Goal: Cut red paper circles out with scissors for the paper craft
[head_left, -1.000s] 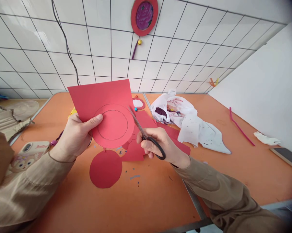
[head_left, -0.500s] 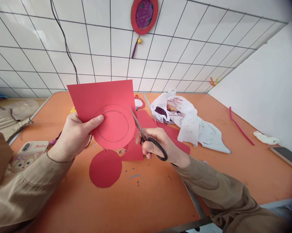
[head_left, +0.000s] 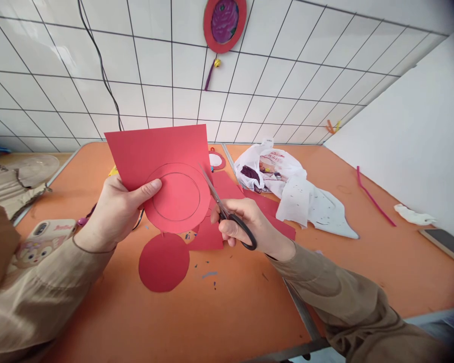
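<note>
My left hand (head_left: 123, 206) grips a red sheet (head_left: 158, 146) at its left side, thumb on top and the other fingers behind it. Two rings, one inside the other, are drawn on the sheet, and its lower edge is cut round along the outer one. Black-handled scissors (head_left: 237, 222) are in my right hand (head_left: 251, 224), their blades at the right side of the sheet by the outer ring. Below, a dark red paper disc (head_left: 164, 263) lies on the orange table (head_left: 196, 322), with more red paper (head_left: 211, 234) behind my right hand.
White plastic bags (head_left: 279, 169) with purple yarn lie at the back. Torn cardboard (head_left: 0, 242) and a phone in a patterned case (head_left: 40, 242) are at left. A dark phone (head_left: 448, 244) rests far right. A red oval ornament (head_left: 208, 25) hangs on the tiled wall.
The scissor handles have moved slightly left and closer together in my right hand. The red sheet and my left hand have hardly moved.
</note>
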The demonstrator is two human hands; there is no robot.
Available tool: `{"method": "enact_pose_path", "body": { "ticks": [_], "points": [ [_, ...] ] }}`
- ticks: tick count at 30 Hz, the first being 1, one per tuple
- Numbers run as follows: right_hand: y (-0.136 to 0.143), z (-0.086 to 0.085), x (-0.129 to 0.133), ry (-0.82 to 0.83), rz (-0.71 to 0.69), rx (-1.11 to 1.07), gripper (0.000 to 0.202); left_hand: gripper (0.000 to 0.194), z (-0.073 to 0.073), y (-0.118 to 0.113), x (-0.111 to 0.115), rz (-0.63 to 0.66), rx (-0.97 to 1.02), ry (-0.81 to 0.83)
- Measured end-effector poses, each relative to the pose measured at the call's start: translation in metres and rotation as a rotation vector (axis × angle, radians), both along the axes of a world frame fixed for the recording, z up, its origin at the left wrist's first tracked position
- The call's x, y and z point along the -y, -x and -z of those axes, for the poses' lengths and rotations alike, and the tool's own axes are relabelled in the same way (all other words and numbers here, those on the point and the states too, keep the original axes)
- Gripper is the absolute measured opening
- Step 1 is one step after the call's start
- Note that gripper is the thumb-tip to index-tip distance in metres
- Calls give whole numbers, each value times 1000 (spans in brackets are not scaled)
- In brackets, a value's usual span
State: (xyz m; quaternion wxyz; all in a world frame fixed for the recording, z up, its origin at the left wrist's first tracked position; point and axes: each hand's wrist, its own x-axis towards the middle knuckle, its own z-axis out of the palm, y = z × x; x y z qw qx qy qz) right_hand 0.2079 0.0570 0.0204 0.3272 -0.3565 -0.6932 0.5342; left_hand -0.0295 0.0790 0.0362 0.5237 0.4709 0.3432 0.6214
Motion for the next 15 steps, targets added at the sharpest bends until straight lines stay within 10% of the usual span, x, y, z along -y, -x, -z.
{"method": "enact_pose_path", "body": {
  "ticks": [15],
  "points": [
    [0,-1,1,-3,6,15,43,14,0,-1,0,-24,-12,-10]
  ]
}}
